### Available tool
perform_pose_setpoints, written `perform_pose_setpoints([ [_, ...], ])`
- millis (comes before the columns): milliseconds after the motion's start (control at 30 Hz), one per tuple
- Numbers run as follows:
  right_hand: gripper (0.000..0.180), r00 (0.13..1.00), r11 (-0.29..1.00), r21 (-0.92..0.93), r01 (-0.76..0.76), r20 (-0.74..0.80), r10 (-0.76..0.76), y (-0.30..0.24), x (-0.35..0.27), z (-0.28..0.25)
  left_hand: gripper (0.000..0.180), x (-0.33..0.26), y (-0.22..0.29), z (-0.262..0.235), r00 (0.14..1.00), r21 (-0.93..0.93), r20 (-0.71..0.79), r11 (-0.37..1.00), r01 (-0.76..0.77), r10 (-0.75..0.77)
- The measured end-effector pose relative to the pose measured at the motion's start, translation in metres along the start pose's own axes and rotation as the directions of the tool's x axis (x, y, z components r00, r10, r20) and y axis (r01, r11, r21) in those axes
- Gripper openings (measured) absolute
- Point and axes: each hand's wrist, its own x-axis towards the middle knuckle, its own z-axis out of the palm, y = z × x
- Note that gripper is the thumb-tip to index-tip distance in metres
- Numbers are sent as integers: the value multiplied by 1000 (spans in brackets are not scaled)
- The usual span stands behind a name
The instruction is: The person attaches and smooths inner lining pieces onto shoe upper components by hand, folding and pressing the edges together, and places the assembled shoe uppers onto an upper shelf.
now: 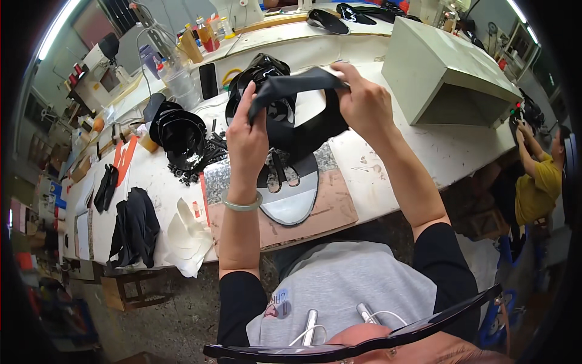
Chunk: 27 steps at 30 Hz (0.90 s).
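Note:
My left hand point(245, 136) and my right hand point(368, 108) hold up a black shoe upper point(303, 82), bent into a loop, above the worktable. Each hand pinches one side of it between thumb and fingers. Under the loop, a flat, round-ended shoe piece point(291, 203), dark at one end and pale grey at the other, lies on a brown board point(336, 197). It has cut-out slots near its dark part, and the upper hides some of it. Just behind the loop is a stack of glossy black shoe uppers point(260, 70), partly covered by my left hand.
More glossy black uppers point(180, 136) sit at the left beside scattered small black pieces point(212, 148). White cut pieces point(189, 239) and black cut pieces point(134, 227) lie near the front edge. A phone point(208, 81) and a large pale box point(445, 67) stand farther back. Another person point(536, 182) works at right.

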Motion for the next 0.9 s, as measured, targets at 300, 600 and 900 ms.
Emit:
perform_pose_setpoints([
  [300, 10, 957, 903, 374, -211, 267, 113, -25, -42, -19, 50, -42, -7, -12, 643, -714, 639, -13, 700, -421],
  [600, 22, 660, 483, 474, -736, 662, 356, -12, -96, 41, 51, -48, -8, -43, 551, -234, 534, 514, 825, -641],
  [900, 58, 541, 140, 523, -841, 810, 225, -4, -126, 64, 61, -38, -47, -48, 581, -106, 548, 639, 762, -602],
])
